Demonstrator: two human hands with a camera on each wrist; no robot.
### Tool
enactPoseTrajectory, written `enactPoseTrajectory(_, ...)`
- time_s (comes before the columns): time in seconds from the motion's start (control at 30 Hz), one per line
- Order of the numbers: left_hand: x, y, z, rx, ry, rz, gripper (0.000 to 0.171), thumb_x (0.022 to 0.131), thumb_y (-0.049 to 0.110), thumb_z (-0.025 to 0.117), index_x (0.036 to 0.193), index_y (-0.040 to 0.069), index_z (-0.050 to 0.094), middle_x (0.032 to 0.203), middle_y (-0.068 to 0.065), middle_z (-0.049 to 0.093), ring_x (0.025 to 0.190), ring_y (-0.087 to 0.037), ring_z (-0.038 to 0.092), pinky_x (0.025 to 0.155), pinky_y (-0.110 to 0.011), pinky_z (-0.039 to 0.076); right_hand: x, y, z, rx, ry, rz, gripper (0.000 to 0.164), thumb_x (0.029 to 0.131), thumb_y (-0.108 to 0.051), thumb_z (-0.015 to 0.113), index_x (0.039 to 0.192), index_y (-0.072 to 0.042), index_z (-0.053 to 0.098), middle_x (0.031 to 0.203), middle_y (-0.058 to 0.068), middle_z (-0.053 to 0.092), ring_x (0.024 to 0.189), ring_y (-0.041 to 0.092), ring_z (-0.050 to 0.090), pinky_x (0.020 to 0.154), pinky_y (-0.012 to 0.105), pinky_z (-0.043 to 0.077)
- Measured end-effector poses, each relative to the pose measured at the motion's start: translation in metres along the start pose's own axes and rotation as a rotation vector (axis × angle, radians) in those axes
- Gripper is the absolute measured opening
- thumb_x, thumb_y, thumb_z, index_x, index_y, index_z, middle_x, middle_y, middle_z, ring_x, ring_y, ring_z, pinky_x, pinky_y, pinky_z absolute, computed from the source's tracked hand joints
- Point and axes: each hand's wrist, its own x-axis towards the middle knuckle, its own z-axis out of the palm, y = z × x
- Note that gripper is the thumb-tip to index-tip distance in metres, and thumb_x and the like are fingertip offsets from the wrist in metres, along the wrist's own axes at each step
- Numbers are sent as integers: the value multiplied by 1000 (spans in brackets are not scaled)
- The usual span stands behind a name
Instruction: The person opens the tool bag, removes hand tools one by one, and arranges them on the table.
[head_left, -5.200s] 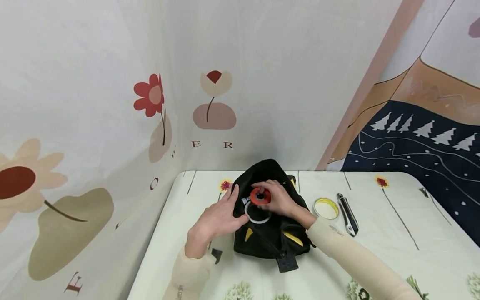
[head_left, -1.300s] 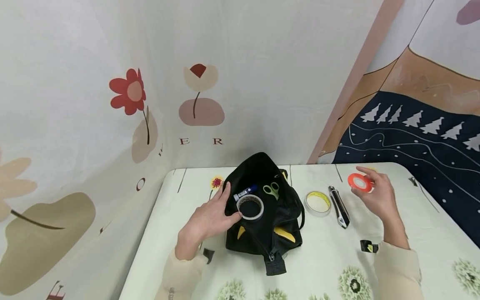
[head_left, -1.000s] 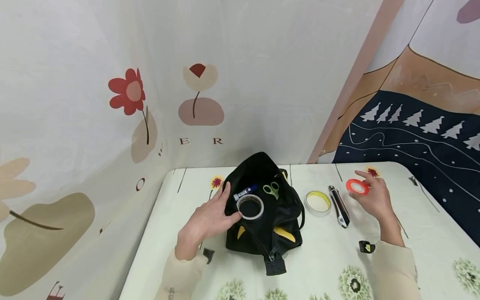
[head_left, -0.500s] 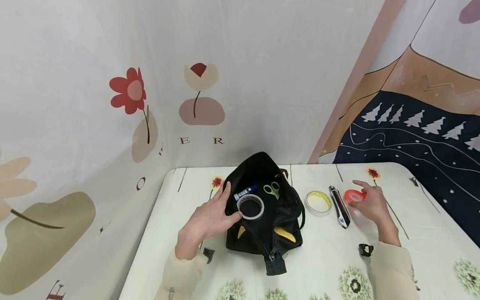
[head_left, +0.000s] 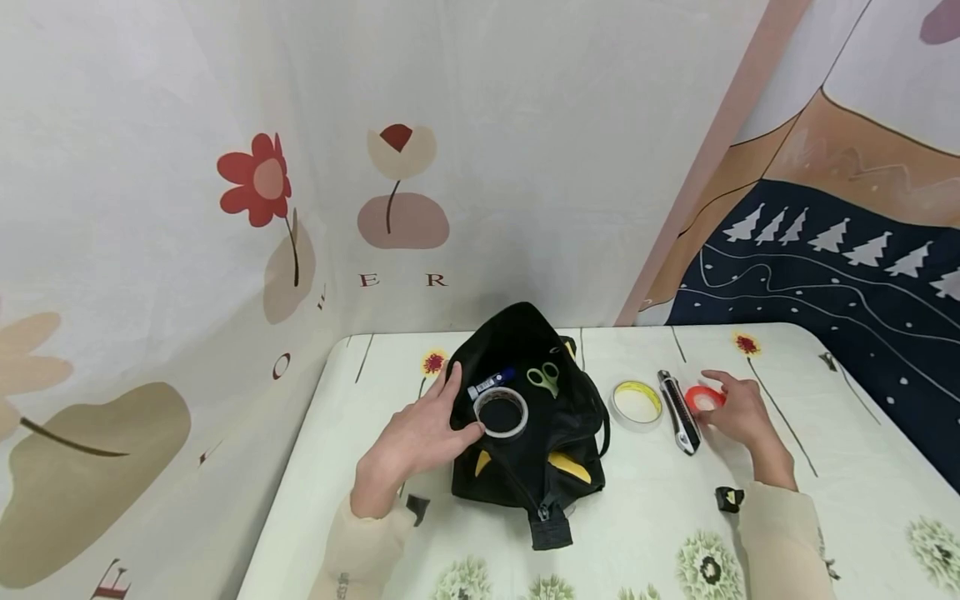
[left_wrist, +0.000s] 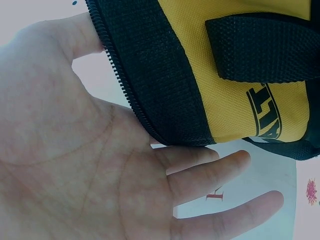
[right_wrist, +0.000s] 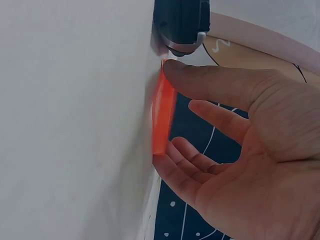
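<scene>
In the head view, my left hand (head_left: 420,442) lies against the rim of an unzipped black and yellow tool bag (head_left: 525,467), thumb and straight fingers spread along its edge. The left wrist view shows the bag's zippered edge (left_wrist: 122,85) between thumb and fingers. Inside the bag are a white-rimmed tape roll (head_left: 480,423), a blue tube with a label (head_left: 491,384) and green-handled scissors (head_left: 543,379). My right hand (head_left: 742,412) pinches an orange-red roll of tape (head_left: 693,392) between thumb and finger, low at the table. The right wrist view shows this roll (right_wrist: 164,115) edge-on.
Left of the red roll lie a utility knife (head_left: 678,412) and a clear tape roll with a yellow core (head_left: 636,406). A small black object (head_left: 729,499) sits by the right sleeve. Patterned cloth covers the table (head_left: 637,517); a fabric wall (head_left: 480,167) stands behind.
My right hand has taken the red tape roll out of the bag, carried it right and lowered it beside the utility knife. The left hand stays at the bag's rim.
</scene>
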Motion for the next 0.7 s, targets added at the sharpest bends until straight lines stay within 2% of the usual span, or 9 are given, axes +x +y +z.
enactPoseTrajectory(0.5, 1, -1, 1, 1, -4, 9, 97, 103, 42, 67, 179, 11, 15, 184, -19, 19, 48, -18, 38, 52, -34, 32, -1, -3, -3, -18, -54, 8, 85, 92, 0, 82, 162, 11, 36, 145, 49, 35, 126, 59, 40, 113, 76, 40)
enactPoseTrajectory(0.7, 2, -1, 0, 6, -8, 4, 97, 104, 43, 66, 180, 12, 14, 184, -18, 18, 48, -19, 39, 53, -35, 33, -5, -11, -11, -39, 23, -5, 81, 95, -4, 80, 162, 11, 38, 148, 50, 34, 130, 62, 38, 109, 77, 43)
